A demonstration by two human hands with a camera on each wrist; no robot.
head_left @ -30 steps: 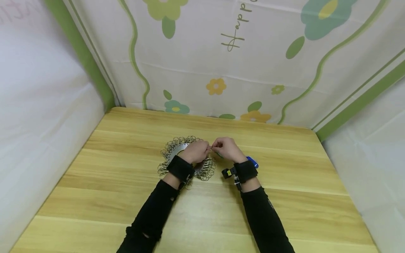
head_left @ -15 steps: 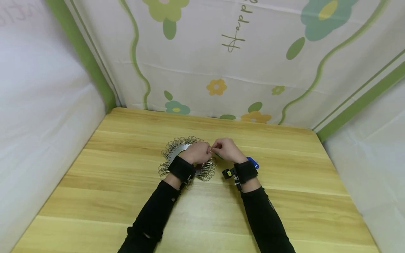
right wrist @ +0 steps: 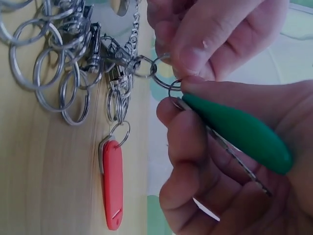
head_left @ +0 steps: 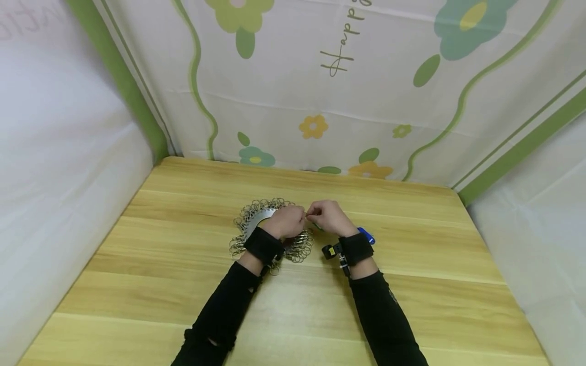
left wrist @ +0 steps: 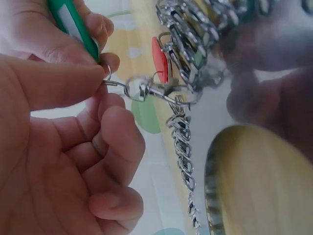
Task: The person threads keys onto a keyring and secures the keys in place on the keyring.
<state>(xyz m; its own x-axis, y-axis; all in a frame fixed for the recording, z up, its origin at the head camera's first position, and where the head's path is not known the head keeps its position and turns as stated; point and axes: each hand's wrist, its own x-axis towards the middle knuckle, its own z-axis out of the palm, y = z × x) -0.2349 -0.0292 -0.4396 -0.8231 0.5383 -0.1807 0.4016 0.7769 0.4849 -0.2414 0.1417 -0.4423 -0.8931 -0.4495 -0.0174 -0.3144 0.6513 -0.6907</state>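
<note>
My left hand (head_left: 287, 222) pinches a split key ring (left wrist: 113, 82) between thumb and forefinger. That ring links to a swivel clasp (left wrist: 142, 90) on the flat round metal plate (head_left: 253, 223), partly hidden under the hand. My right hand (head_left: 327, 216) grips a green key tag (right wrist: 239, 131) and a key (right wrist: 237, 159) beneath it. The tag's small wire ring (right wrist: 175, 88) meets the split ring at the fingertips; whether it is threaded on I cannot tell. A red key tag (right wrist: 113, 186) with its key hangs from another ring nearby.
Many clasps with split rings (head_left: 256, 206) fan out around the plate's edge. A blue key tag (head_left: 366, 235) lies on the wooden table (head_left: 293, 315) beside my right wrist. A flower-printed cloth (head_left: 274, 86) stands behind the table, with white cloth sides left and right.
Both hands stay together at the plate's right edge, with only small finger movements. The left hand has turned slightly and shifted a touch right. The blue tag has not moved.
</note>
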